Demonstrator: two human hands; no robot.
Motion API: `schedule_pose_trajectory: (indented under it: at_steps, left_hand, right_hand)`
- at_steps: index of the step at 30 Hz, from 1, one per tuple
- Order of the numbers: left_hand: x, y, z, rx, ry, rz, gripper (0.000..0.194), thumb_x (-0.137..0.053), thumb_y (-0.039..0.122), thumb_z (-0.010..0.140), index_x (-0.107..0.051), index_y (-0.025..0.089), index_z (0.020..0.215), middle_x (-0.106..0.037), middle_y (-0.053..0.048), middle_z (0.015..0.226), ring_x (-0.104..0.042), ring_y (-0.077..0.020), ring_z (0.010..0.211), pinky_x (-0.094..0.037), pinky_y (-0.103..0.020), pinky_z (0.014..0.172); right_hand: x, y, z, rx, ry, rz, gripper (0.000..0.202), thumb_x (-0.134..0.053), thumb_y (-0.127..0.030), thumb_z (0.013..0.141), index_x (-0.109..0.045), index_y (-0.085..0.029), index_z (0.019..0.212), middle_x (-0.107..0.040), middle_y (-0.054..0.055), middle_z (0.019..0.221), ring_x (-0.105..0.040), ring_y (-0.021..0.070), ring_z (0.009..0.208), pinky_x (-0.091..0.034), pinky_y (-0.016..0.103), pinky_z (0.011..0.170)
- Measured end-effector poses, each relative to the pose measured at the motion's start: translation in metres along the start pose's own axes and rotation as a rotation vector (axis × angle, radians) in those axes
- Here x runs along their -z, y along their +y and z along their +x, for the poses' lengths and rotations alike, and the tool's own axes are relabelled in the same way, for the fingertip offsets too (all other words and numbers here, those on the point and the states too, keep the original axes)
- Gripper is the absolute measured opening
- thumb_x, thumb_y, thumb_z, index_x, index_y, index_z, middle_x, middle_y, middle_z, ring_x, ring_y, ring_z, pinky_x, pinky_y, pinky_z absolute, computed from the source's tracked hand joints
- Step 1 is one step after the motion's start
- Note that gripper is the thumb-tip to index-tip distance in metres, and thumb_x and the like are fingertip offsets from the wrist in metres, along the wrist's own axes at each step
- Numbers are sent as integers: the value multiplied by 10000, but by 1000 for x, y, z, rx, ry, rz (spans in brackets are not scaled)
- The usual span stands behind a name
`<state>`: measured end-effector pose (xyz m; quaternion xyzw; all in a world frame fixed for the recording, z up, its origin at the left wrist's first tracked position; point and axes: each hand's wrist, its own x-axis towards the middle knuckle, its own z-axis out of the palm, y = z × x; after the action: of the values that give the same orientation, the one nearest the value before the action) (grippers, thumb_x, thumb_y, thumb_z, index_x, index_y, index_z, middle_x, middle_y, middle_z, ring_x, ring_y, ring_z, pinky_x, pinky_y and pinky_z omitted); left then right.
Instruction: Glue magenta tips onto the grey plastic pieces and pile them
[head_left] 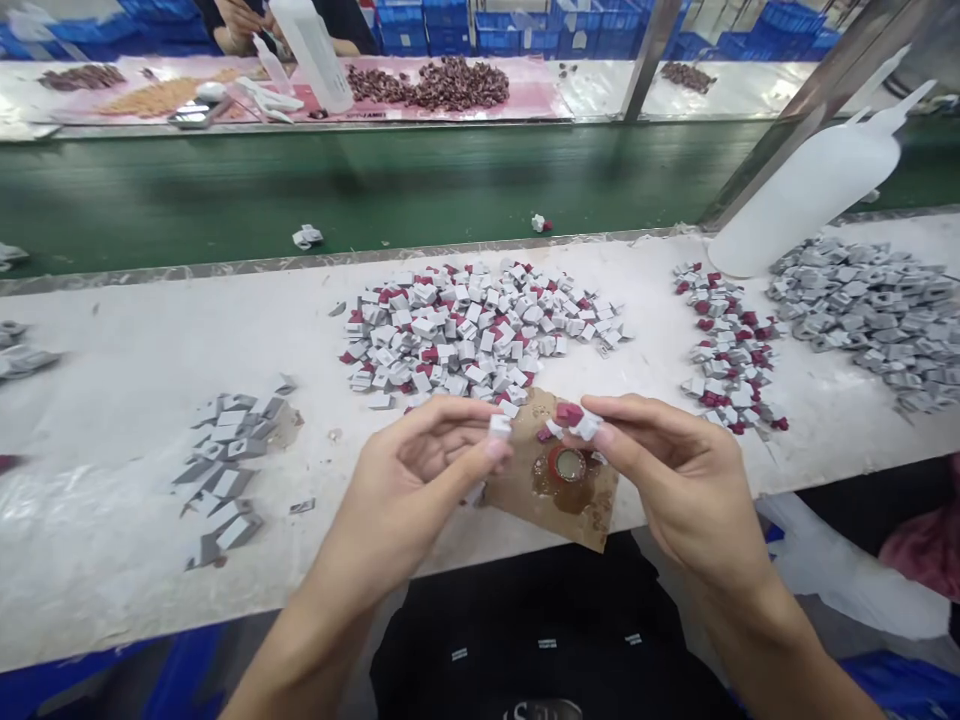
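L hand (pixel 409 485) pinches white block (pixel 500 427), R hand (pixel 694 485) maroon-and-white pc. (pixel 579 420), fingertips nearly closed, pcs. apart over brown card (pixel 517 492); mixed pile (pixel 465 335) on worktop (pixel 112 440) prob. done, grey blocks (pixel 231 482) at L prob. not yet.

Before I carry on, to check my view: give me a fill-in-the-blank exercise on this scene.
The hand holding the piece with dark red on it is the ____ one.
The long strip running beyond the near table is coloured ____.
The large bottle on that table is coloured ____.

Missing words: right; green; white
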<state>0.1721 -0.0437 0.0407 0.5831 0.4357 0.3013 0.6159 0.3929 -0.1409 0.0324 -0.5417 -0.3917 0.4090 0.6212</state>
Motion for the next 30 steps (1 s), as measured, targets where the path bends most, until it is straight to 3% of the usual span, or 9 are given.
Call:
schedule_pose_trajectory:
  at_steps: [3,7,14,22,25,27,28,30]
  left_hand:
    - [-27,7,3,-19,-95,-181,251,-939,391,967,-826,222,1115,-886,-60,1043,-872,-215,958,-732,-275,887]
    - [-41,10,6,-31,-121,-267,199,-909,345,1004,-824,219,1133,-890,-54,1107,-878,-203,1032,-725,-254,938]
    - [-44,8,10,-43,-144,-236,128,-897,314,1008,-836,232,1084,-882,-28,1056,-864,-176,975,-718,-224,889]
    - [-30,11,11,-158,-112,-10,95,-856,331,1034,-876,297,1121,-864,-23,1108,-853,-201,1015,-726,-271,920]
    - [-11,15,19,-165,-58,89,167,-875,395,1009,-856,297,1143,-847,-33,1063,-845,-220,980,-736,-290,868]
    - [5,15,26,-168,23,147,265,-892,435,989,-841,310,1217,-842,-38,1079,-839,-225,968,-737,-304,844]
    - [13,15,30,-176,82,178,298,-894,448,986,-835,315,1246,-840,-41,1099,-834,-224,966,-736,-314,849]
    - [26,17,40,-198,207,245,311,-896,462,979,-832,310,1242,-837,-46,1118,-821,-225,967,-728,-344,888]
  right_hand:
    - [-3,4,1,-44,0,117,183,-890,-275,1060,-944,-396,1186,-938,-23,1132,-923,202,979,-765,278,932]
    - [0,6,-2,-41,-28,157,192,-873,-249,1070,-946,-385,1185,-936,-9,1158,-923,220,1023,-766,304,958]
    - [5,2,-4,-10,-1,15,224,-875,-218,1053,-955,-394,1167,-924,-3,1151,-895,177,1014,-733,231,896]
    - [5,-9,14,-49,-145,-54,168,-883,-248,1028,-961,-357,1130,-897,25,1065,-870,181,925,-704,248,781]
    - [-1,-17,44,-70,-322,-99,159,-878,-293,1029,-955,-360,1150,-907,23,1099,-872,200,951,-713,295,809]
    - [-8,-24,81,0,-432,-248,156,-874,-309,1026,-953,-331,1158,-910,36,1110,-862,221,968,-717,349,854]
    - [-14,-26,105,61,-436,-362,170,-853,-296,1038,-948,-307,1178,-909,46,1121,-854,230,976,-714,381,893]
    - [-29,-25,163,175,-323,-631,236,-768,-218,1075,-925,-247,1250,-903,78,1193,-839,250,1045,-684,441,1020]
